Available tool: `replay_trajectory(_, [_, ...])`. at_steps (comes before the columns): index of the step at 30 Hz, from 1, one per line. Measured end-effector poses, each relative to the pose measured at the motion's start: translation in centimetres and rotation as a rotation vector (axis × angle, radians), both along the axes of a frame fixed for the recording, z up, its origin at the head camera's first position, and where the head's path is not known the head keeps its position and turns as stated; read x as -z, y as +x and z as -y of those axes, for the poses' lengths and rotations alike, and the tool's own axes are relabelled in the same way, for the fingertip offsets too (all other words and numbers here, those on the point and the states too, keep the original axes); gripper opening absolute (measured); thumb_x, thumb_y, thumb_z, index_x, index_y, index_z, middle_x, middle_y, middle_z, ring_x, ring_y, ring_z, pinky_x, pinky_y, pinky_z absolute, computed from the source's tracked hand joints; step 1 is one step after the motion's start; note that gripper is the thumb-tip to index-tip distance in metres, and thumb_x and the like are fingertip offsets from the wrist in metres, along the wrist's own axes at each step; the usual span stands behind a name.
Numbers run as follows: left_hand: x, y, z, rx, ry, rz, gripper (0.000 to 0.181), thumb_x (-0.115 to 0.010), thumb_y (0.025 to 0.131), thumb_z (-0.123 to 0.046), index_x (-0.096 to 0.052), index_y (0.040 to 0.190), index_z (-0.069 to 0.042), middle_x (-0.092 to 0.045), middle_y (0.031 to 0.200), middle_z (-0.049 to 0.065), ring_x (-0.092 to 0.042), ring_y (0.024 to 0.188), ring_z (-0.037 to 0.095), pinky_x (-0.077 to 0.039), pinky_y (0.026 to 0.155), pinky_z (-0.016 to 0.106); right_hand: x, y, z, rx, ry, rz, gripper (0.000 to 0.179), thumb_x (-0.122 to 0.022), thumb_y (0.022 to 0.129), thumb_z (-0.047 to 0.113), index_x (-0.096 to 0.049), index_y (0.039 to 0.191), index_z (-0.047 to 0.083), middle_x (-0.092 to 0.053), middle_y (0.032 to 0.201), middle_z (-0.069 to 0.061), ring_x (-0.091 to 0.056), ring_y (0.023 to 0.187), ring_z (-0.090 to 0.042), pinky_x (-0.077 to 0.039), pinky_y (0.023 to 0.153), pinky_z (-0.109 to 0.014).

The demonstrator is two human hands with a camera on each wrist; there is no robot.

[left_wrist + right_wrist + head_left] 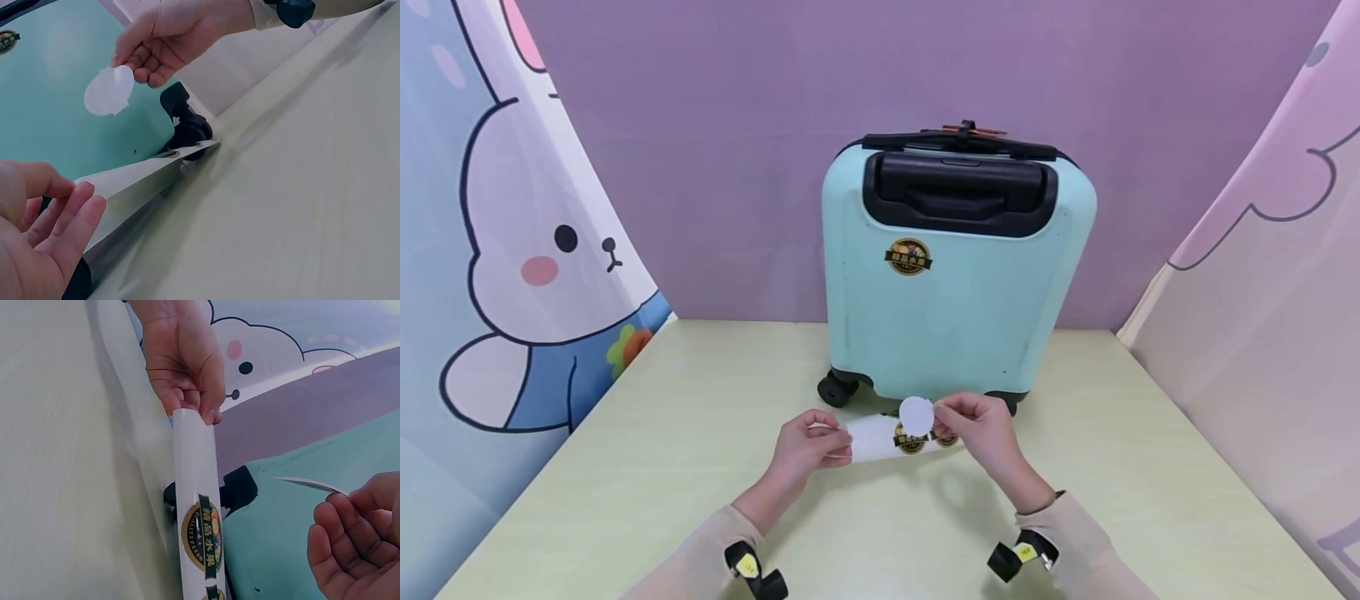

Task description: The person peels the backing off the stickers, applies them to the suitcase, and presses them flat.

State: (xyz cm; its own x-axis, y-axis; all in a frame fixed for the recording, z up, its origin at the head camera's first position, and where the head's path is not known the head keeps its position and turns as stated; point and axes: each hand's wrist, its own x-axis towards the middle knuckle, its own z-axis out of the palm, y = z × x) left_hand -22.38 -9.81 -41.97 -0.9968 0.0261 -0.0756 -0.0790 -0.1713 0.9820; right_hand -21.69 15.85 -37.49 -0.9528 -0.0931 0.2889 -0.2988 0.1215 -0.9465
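My left hand (810,446) pinches one end of a white sticker sheet (870,439) that bears black and gold round stickers. Between the thumb and fingertips of my right hand (981,425) is a single round sticker (917,416), its plain white side facing me. That loose sticker overlaps the sheet in the head view, while the left wrist view shows it held up apart from the sheet. Behind both hands stands an upright mint suitcase (940,317). A matching black and gold sticker (908,257) sits on its upper left face, below the black handle recess.
The suitcase's black wheels (838,388) rest on the pale wooden table (700,500). A purple backdrop (715,125) rises behind it. Cartoon-printed curtains (550,250) flank the table at both sides. Each wrist carries a small black camera (756,570).
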Motion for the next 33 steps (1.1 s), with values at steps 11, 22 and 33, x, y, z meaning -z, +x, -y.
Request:
replay_trajectory(11, [1.1,-0.4,0.7,-0.001,-0.072,0.02,0.022,-0.069,0.084,0.009,-0.054,0.099,0.007,-0.071,0.082,0.017,-0.071,0.066,0.023,-0.062,0.064,0.039,0.0,-0.1,-0.2,-0.011,-0.01,-0.014,0.01,-0.067,0.091,-0.005,-0.07,0.093,-0.015,-0.07,0.079,-0.024,-0.069,0.067,-0.019,-0.061,0.069,-0.043])
replay_trajectory(22, [1.7,-0.6,1.1,0.007,-0.092,0.031,0.023,-0.069,0.084,0.009,-0.054,0.101,0.008,-0.07,0.082,0.015,-0.071,0.067,0.023,-0.062,0.065,0.04,0.3,-0.5,-0.7,0.019,-0.016,-0.022,0.009,-0.066,0.09,-0.008,-0.07,0.093,-0.015,-0.071,0.078,-0.021,-0.068,0.065,-0.013,-0.061,0.066,-0.037])
replay_trajectory(33, [2.2,-0.4,1.8,0.001,-0.11,0.035,0.024,-0.069,0.083,0.008,-0.055,0.102,0.009,-0.07,0.081,0.016,-0.071,0.066,0.023,-0.062,0.065,0.039,0.2,-0.4,-1.0,0.016,-0.041,-0.014,0.013,-0.067,0.091,-0.005,-0.069,0.095,-0.017,-0.071,0.08,-0.02,-0.068,0.066,-0.013,-0.061,0.066,-0.036])
